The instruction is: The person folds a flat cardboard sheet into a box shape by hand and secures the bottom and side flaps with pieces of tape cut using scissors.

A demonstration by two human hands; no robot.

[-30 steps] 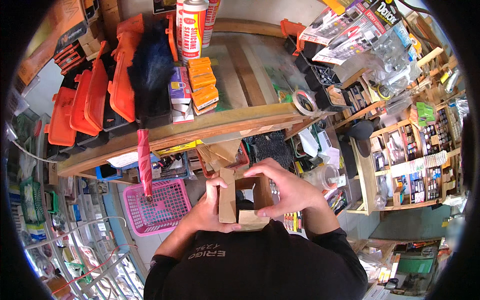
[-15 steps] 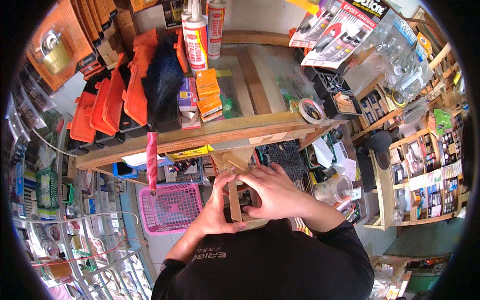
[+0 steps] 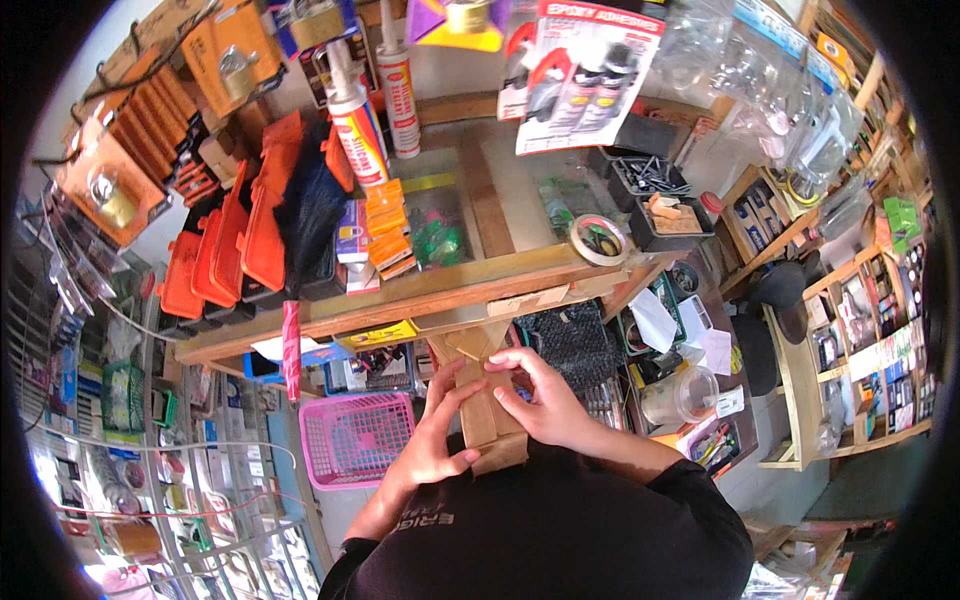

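Close to my chest lies a long brown cardboard box (image 3: 481,415), with folded flaps at its far end. My left hand (image 3: 432,440) is at its left side, fingers stretched out and their tips lying on the cardboard, thumb apart near the close end. From the right, my right hand (image 3: 548,402) reaches over the box's edge. Its index finger and thumb are spread and touch the top. Neither hand is wrapped round the box. What is inside the box is hidden.
Ahead stands a wooden-framed glass counter (image 3: 430,285) with sealant tubes (image 3: 357,135), orange boxes (image 3: 388,225) and a tape roll (image 3: 598,240). A pink basket (image 3: 358,440) sits at left, and a clear plastic jar (image 3: 690,393) at right. Blister packs (image 3: 585,85) hang above the counter.
The hands have gone from gripping around the cardboard to lying spread on it. The cardboard's broad top and near end now show. The view has shifted.
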